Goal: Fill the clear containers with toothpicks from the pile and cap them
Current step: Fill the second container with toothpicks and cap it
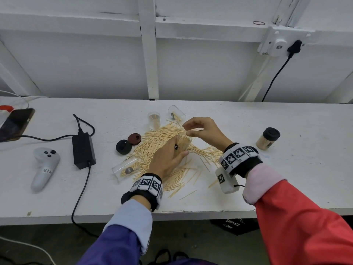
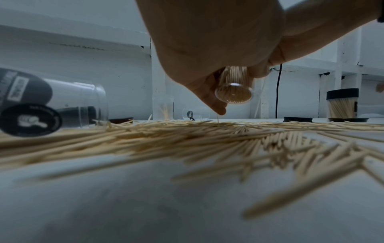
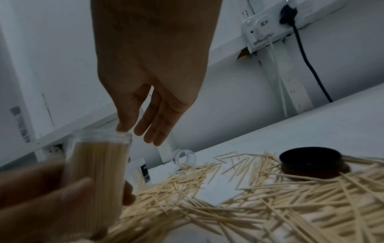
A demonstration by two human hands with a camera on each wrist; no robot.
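A big pile of toothpicks (image 1: 158, 138) is spread over the middle of the white bench (image 1: 286, 178). My left hand (image 1: 172, 153) grips a clear container (image 1: 183, 145) packed with toothpicks and holds it just above the pile; its round bottom (image 2: 233, 92) faces the left wrist camera. My right hand (image 1: 188, 130) hovers over its open mouth with loosely bent fingers, and one fingertip (image 3: 122, 129) touches the rim of the container (image 3: 97, 164). I see no toothpicks in those fingers. A black cap (image 1: 123, 147) and a brown cap (image 1: 134, 138) lie left of the pile.
An upright clear container (image 1: 153, 119) with a few toothpicks and one on its side (image 1: 176, 112) sit behind the pile. Another lies at the pile's front left (image 1: 126, 169). A capped full container (image 1: 267, 138) stands right. A controller (image 1: 44, 167), power adapter (image 1: 83, 150) and phone (image 1: 15, 124) lie left.
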